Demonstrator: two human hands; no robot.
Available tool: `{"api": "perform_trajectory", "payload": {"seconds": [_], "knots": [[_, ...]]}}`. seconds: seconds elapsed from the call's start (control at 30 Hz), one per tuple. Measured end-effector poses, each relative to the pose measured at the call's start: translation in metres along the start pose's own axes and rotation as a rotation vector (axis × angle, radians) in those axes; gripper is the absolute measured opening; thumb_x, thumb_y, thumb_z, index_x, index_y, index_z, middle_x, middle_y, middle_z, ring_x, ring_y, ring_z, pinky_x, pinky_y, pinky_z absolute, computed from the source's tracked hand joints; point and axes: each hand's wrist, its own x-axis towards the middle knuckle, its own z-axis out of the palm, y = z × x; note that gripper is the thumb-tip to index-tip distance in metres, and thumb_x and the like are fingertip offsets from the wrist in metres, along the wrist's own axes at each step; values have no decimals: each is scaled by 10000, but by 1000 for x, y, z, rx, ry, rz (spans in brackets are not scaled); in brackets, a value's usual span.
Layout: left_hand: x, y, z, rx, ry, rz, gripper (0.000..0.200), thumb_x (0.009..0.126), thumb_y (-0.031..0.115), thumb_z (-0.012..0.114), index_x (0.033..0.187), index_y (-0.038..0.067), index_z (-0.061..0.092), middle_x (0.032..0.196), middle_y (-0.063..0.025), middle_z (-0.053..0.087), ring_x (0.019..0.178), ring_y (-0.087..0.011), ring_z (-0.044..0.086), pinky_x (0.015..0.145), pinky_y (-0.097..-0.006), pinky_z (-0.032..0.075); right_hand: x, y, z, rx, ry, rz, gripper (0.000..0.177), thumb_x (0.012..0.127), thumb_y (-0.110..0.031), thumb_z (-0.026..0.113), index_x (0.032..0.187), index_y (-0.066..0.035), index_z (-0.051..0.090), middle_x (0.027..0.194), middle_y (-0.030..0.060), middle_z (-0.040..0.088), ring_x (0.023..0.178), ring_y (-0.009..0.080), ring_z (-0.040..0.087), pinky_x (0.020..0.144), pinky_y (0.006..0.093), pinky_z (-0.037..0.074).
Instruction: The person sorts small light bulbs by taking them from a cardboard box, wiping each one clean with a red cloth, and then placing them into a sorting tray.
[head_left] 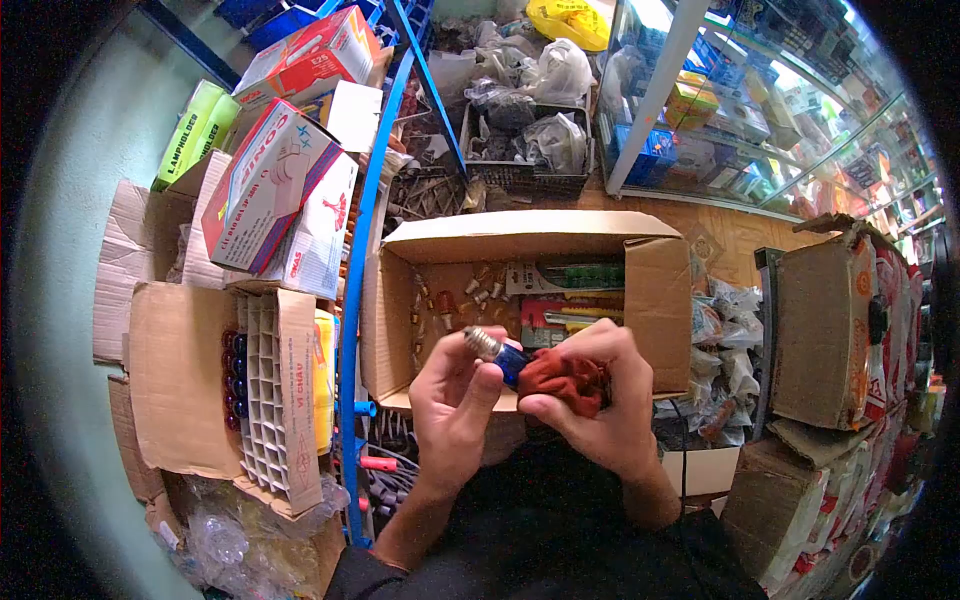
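Note:
Between my two hands is a small blue light bulb [509,362] with a silver screw base, tilted with its base up and to the left. My left hand [452,405] pinches it near the base with thumb and fingers. A bunched reddish-brown cloth [568,381] covers the bulb's other end, and my right hand [610,385] is closed around that cloth. Both hands are over the near edge of an open cardboard box [655,300]. Inside it lie several small bulbs [446,303], a green-backed package [580,277] and a yellow-and-red packaged item [560,316].
On the left, a carton with a white divider grid [265,390] holds dark blue and red bulbs [236,375], beside a blue metal frame [350,400]. Stacked boxes [270,190] stand above it. Cartons [820,330] and a glass display case [720,110] are on the right.

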Motion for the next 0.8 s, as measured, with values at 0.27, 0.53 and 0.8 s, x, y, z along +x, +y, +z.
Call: {"api": "perform_trajectory", "payload": {"seconds": [0.27,0.53,0.8], "knots": [[-6,-3,3,288,-31,132,276,995,142,598,1183,-59,617,1113,-91,635,1028,-141,587,912,-278,464,4,0,3,-189,68,-26,282,777,-135,820,980,-24,659,943,144,667,827,274,683,695,338,550],[5,-11,-2,-8,101,-5,388,992,224,611,1280,-26,539,1109,-96,642,997,-138,603,906,-287,483,1,2,5,-156,5,42,255,808,-108,794,1003,-15,660,969,135,664,871,242,674,743,327,544],[44,45,-17,229,161,401,437,936,211,672,1298,23,517,1160,-185,642,1052,-250,645,961,-381,536,-12,22,-9,106,70,242,178,885,-98,717,987,14,622,975,113,651,938,187,620,856,302,479]]}}
